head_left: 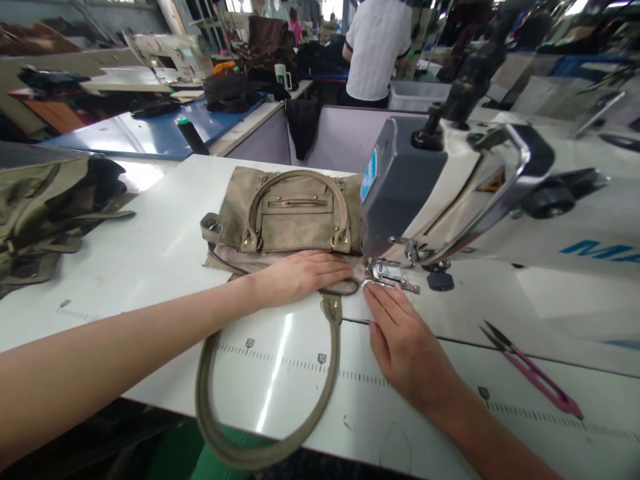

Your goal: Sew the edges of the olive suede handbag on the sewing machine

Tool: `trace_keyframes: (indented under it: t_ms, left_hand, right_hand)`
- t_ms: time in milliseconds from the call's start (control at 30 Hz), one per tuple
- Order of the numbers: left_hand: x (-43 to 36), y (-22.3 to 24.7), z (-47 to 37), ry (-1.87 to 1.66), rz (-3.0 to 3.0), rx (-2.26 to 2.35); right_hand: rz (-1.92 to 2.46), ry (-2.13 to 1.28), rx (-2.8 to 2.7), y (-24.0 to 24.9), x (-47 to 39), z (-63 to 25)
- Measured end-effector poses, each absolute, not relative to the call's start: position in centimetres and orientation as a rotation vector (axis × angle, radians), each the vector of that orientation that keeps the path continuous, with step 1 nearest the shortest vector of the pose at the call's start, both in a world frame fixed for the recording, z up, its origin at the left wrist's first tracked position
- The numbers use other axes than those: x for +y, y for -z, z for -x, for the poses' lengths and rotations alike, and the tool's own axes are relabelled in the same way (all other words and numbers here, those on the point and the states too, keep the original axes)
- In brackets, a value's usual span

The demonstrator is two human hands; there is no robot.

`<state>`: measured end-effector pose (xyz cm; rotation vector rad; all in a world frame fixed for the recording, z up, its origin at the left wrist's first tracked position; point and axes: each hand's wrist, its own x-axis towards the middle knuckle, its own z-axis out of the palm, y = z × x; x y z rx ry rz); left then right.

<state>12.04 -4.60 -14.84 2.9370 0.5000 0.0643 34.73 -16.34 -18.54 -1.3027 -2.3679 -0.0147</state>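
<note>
The needle and the stitch line are hidden from you: the head of the sewing machine (450, 193) covers the right end of the bag (290, 217), and only the presser foot (390, 277) shows beneath it, bright and hard to read in detail. Your left hand (305, 275) lies over the near edge of the bag, so the seam under it cannot be seen, and the long strap (265, 427) drops off the near edge of the table (150, 267), where its loop is cut off by the frame. Your right forearm also leaves the picture at the bottom right. The bag is olive-tan, lying flat on the white table, just left of the machine and touching it; it shows two curved handles, a small zipped pocket between them and brass fittings at the handle ends. Your left hand is open, fingers stretched flat and together, pressing the bag's near edge down beside the foot. Your right hand (405, 340) is open too, palm down on the table, its fingertips reaching the foot and the bag's edge; neither hand grips anything. Pink snips (533, 372) lie near right on the table, well apart from your hands. A heap of olive pieces (50, 207) sits far left, partly cut off. A person in a white shirt (375, 50) stands far behind, back turned, head out of frame.
</note>
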Motion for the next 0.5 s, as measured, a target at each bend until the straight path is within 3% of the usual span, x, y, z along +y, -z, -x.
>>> trace_keyframes:
  t_ms: [300, 500]
  left_hand:
    - [-4.7, 14.9, -12.2, -0.121, -3.131, 0.626]
    - [-6.8, 14.3, -11.7, 0.001, -2.963, 1.416]
  right_hand:
    - [1.18, 0.081, -2.273, 20.3, -16.0, -35.3]
    - [0.809, 0.316, -2.237, 24.0, -14.0, -36.7]
